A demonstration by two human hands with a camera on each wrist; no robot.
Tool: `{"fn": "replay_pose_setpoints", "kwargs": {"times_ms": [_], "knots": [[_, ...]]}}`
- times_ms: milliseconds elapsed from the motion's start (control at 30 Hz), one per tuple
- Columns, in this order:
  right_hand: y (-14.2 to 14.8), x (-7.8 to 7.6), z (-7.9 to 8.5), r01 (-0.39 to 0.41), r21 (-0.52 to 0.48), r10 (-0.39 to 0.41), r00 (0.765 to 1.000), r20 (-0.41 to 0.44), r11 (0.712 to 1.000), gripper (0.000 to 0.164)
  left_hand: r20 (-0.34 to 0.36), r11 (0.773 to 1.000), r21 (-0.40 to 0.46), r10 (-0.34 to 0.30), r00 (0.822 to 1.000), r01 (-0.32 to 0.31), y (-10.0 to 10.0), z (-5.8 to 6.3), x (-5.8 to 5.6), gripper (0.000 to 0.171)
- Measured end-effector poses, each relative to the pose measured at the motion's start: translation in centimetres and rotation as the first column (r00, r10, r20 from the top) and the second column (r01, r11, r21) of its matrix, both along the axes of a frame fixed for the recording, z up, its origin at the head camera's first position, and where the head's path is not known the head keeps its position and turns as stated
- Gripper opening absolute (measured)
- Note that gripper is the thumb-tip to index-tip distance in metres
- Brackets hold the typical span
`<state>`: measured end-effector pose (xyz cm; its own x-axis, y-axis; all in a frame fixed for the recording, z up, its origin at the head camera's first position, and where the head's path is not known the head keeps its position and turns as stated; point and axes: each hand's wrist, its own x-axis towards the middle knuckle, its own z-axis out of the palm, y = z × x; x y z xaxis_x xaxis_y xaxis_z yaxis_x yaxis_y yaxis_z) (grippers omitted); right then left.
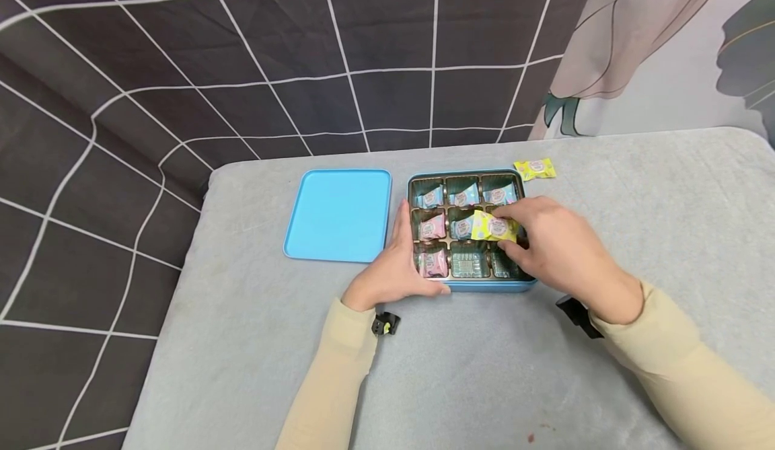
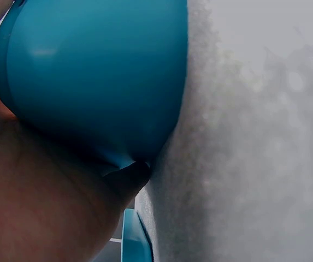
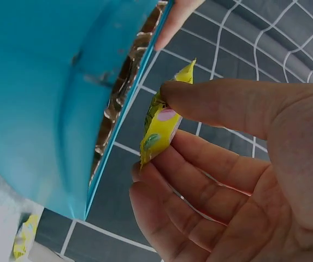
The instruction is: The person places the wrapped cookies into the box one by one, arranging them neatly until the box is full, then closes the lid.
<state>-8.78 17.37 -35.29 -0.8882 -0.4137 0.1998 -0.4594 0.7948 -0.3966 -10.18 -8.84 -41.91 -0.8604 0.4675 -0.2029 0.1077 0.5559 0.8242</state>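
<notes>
A blue box point(image 1: 492, 287) with a divided tray lies on the grey surface. In its compartments are blue-wrapped candies point(image 1: 465, 195) along the back row and in the centre, and pink-wrapped candies point(image 1: 432, 228) down the left side. My left hand point(image 1: 393, 268) rests against the box's front left corner, fingers straight along the left side and thumb along the front. Over the right part of the tray, my right hand point(image 1: 560, 251) pinches a yellow-wrapped candy point(image 3: 164, 120) between thumb and fingertips. The hand and candy partly hide the right-hand compartments. The front middle compartment point(image 1: 469, 261) shows bare plastic.
A flat blue lid point(image 1: 339, 214) lies left of the box. Another yellow-wrapped candy point(image 1: 535, 169) lies on the cloth by the back right corner. Behind the surface point(image 1: 242, 315) hangs dark cloth point(image 1: 290, 53) with a white grid.
</notes>
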Motion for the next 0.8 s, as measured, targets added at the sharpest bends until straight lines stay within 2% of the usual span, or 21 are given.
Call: {"fn": "replay_pose_setpoints", "kwargs": {"times_ms": [800], "knots": [[-1.5, 0.9, -0.7, -0.049, 0.007, 0.049, 0.999, -0.008, 0.999, 0.037, -0.011, 1.0, 0.003, -0.004, 1.0, 0.004, 0.0, 0.0, 0.0, 0.151]]}}
